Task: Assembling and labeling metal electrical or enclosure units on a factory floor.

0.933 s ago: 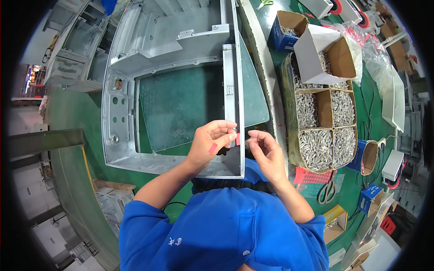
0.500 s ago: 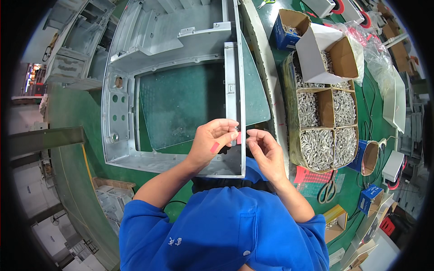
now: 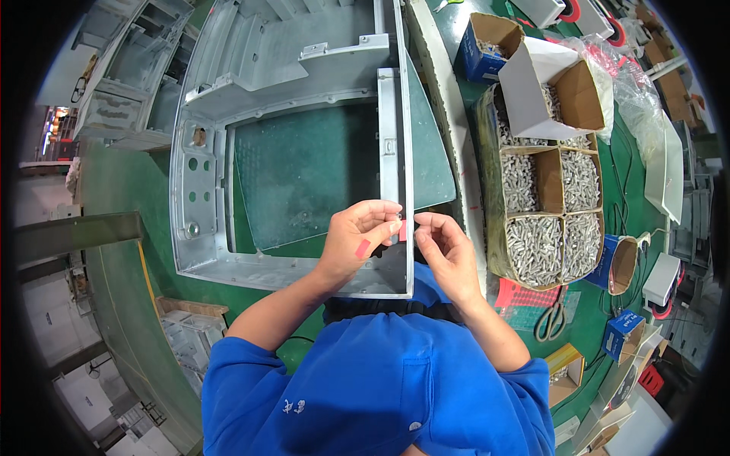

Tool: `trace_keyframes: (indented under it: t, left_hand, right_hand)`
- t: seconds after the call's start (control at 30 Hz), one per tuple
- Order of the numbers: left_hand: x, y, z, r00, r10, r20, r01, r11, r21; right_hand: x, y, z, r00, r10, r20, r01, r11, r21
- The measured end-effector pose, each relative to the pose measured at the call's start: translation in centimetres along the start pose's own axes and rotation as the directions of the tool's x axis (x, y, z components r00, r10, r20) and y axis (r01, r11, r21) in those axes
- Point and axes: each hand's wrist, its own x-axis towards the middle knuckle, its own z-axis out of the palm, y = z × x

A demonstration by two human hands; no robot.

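A large grey metal cabinet shell (image 3: 201, 262) lies before me, its right side wall (image 3: 408, 152) running away from me. Inside the near end of that wall, my left hand (image 3: 350, 239) is closed in a pinch on a small piece mostly hidden by the fingertips. A red strip of tape (image 3: 363, 248) sticks to the back of this hand, and a second red patch (image 3: 403, 230) shows at the wall. On the wall's outer side, my right hand (image 3: 452, 262) has its fingers curled, with index and thumb tips close to the edge. What they hold is too small to make out.
Right of the shell stands a divided carton (image 3: 547, 181) full of small metal fasteners, with an open white box (image 3: 528, 99) on top. Scissors (image 3: 550, 322) and a red perforated sheet (image 3: 513, 295) lie nearer me. A blue box (image 3: 480, 68) stands at the far right.
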Motion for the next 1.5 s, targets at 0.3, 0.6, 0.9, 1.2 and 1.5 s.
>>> trace_keyframes:
  t: [0.3, 0.6, 0.9, 1.2, 1.5]
  left_hand:
    - [0.10, -0.16, -0.13, 0.999, 0.009, 0.036, -0.008, 1.000, -0.023]
    - [-0.03, -0.13, 0.04, 1.000, 0.003, 0.015, -0.003, 1.000, -0.006]
    - [-0.08, -0.22, 0.10, 1.000, 0.003, 0.001, -0.003, 1.000, -0.022]
    - [-0.04, -0.33, 0.01, 1.000, 0.009, 0.008, -0.009, 1.000, -0.019]
    - [-0.01, -0.37, -0.02, 1.000, 0.009, 0.012, -0.009, 1.000, -0.011]
  right_hand:
    - [0.14, 0.33, -0.05, 1.000, -0.015, -0.001, 0.016, 1.000, 0.000]
    - [0.10, -0.02, -0.08, 1.000, -0.004, 0.022, 0.004, 1.000, -0.018]
    - [0.21, 0.32, 0.12, 1.000, -0.020, 0.001, 0.020, 1.000, 0.015]
    - [0.22, 0.17, 0.58, 1.000, -0.019, 0.004, 0.019, 0.999, 0.039]
    - [0.27, 0.06, 0.82, 1.000, -0.010, 0.000, 0.010, 0.999, 0.052]
